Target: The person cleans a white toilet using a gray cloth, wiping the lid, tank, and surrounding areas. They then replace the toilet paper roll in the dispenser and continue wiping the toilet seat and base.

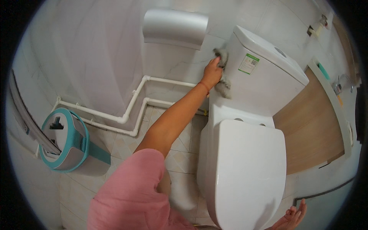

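Note:
My left hand (pixel 212 72) grips a grey-white cloth (pixel 222 86), which rests against the left side of the white toilet tank (pixel 258 80), near the wall. A red cord circles the wrist. The tank bears a green-and-white label with writing. Below it, the toilet's lid (pixel 250 172) is down. My right hand (pixel 294 217) is at the lower right, beside the front of the lid, with its fingers apart and nothing in them.
A silver paper holder (pixel 175 28) is mounted left of the tank. White pipes (pixel 97 112) run along the lower wall. A teal-and-white mop bucket (pixel 77 143) stands at the left. A wooden cabinet (pixel 313 126) is right of the toilet.

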A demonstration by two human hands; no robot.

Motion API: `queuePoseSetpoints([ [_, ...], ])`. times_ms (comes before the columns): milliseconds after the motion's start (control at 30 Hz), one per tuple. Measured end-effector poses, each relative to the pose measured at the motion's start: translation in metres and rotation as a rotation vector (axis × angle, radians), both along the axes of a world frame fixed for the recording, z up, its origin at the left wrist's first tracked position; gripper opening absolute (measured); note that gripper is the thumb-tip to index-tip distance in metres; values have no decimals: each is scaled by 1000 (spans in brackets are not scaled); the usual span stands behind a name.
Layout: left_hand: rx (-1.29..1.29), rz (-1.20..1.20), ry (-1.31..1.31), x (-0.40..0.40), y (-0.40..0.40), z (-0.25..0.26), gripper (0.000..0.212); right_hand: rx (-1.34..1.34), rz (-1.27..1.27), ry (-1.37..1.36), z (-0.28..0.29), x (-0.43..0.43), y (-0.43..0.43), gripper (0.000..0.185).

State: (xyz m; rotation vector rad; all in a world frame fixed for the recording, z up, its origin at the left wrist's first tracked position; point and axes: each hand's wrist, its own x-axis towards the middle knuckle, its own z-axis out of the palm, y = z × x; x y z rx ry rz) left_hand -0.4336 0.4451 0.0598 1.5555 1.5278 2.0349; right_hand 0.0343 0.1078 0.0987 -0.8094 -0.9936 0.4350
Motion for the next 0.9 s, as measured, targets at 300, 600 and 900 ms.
queuePoseSetpoints([
  [300, 22, -305, -910, -104, -57, -22, 31, -219, -283, -87, -17, 25, 1, 36],
  [600, -55, -575, -750, -149, -87, 43, 43, -239, -226, 16, -37, 30, 11, 35],
  [900, -209, -419, -589, -145, -104, 62, 43, -223, -131, -23, -47, 50, 12, 34],
])
